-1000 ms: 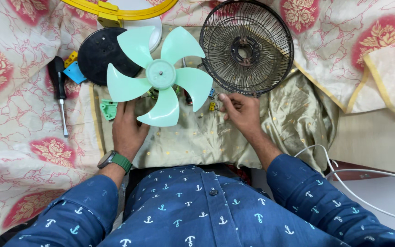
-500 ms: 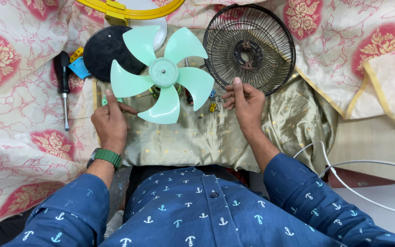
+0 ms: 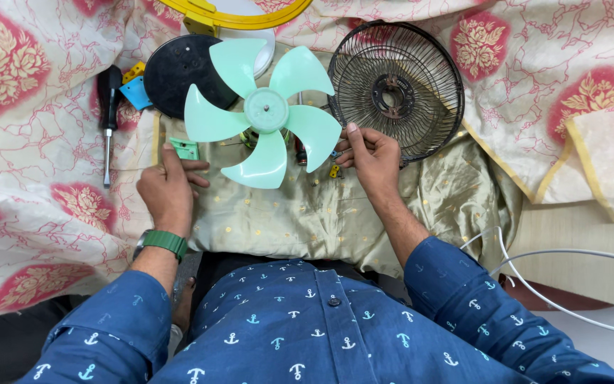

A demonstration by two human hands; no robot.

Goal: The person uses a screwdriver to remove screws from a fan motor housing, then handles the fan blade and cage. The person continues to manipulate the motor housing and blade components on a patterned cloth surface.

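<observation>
Pinched at my right hand (image 3: 372, 155) grip are small parts beside the green fan blade (image 3: 264, 114); my left hand (image 3: 170, 190) rests half open, holding nothing. I judge the fan mostly apart: the wire guard (image 3: 396, 89) lies loose alongside, reassembly undone.

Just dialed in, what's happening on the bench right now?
A person is working on a taken-apart table fan laid out on a gold cloth. The mint-green fan blade sits in the middle. The left hand rests by a small green part beside the blade, while the right hand pinches small wired parts at the blade's right edge. The black wire grille lies to the right, a black round cover to the upper left, and a screwdriver lies untouched at the far left.
</observation>
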